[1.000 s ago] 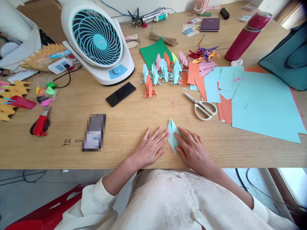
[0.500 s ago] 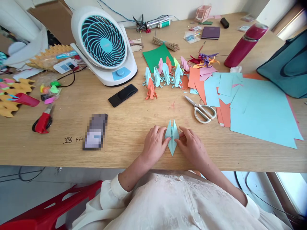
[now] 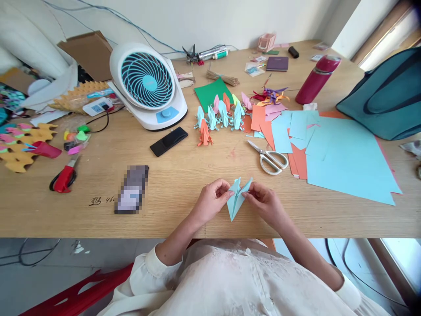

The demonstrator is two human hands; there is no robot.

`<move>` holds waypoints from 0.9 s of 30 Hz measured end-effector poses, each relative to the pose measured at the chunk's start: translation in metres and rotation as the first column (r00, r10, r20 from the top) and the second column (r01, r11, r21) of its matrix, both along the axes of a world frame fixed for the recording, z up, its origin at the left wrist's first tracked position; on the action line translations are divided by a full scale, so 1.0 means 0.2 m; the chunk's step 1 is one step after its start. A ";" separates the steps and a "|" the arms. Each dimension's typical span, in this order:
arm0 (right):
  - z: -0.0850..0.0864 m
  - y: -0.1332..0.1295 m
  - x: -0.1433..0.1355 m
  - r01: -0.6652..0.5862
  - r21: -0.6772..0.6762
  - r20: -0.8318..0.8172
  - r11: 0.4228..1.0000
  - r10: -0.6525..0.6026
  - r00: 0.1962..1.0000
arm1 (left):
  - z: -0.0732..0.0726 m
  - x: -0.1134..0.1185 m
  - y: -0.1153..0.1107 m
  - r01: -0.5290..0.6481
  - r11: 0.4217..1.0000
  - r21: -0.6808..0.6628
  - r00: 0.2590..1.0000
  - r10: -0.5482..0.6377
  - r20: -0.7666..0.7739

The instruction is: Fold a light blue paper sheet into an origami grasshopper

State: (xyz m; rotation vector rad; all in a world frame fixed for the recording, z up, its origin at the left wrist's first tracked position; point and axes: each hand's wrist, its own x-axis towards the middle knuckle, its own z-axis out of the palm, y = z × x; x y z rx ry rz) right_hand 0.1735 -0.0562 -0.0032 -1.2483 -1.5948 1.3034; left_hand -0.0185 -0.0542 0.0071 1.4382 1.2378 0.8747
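Observation:
Between my hands, near the table's front edge, is a light blue folded paper (image 3: 234, 202) with one point toward me and two points spread apart at the far end. My left hand (image 3: 213, 199) pinches its left side between thumb and fingers. On the right flap, my right hand (image 3: 263, 202) has a similar pinch. Beyond the hands stand several finished origami figures (image 3: 223, 115) in light blue, orange, pink and yellow-green. White-handled scissors (image 3: 270, 159) lie to the right of these figures, blades pointing away and left.
Light blue paper sheets (image 3: 348, 162) and orange pieces (image 3: 298, 160) cover the right side. Behind them stand a red thermos (image 3: 317, 81) and a teal bag (image 3: 384, 96). A white fan (image 3: 148, 83), a phone (image 3: 132, 189) and a red-handled cutting tool (image 3: 64, 179) are on the left.
The folded paper's two far points have spread apart, and it is tilted now. Both hands have shifted their grip with its flaps. The camera view has tipped up slightly.

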 end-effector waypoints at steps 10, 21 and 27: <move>0.12 0.16 0.03 -0.063 -0.153 -0.250 0.986 0.023 0.968 | 0.09 0.04 0.21 0.049 0.996 -0.075 0.984 -0.035 0.175; 0.14 0.37 -0.03 -0.064 -0.118 -0.252 0.991 0.033 0.967 | 0.03 0.08 0.35 0.008 0.998 -0.056 0.999 -0.005 0.048; 0.09 0.43 -0.04 -0.090 -0.158 -0.217 0.983 0.054 0.975 | -0.01 0.04 0.36 0.086 0.994 -0.072 0.995 -0.090 -0.052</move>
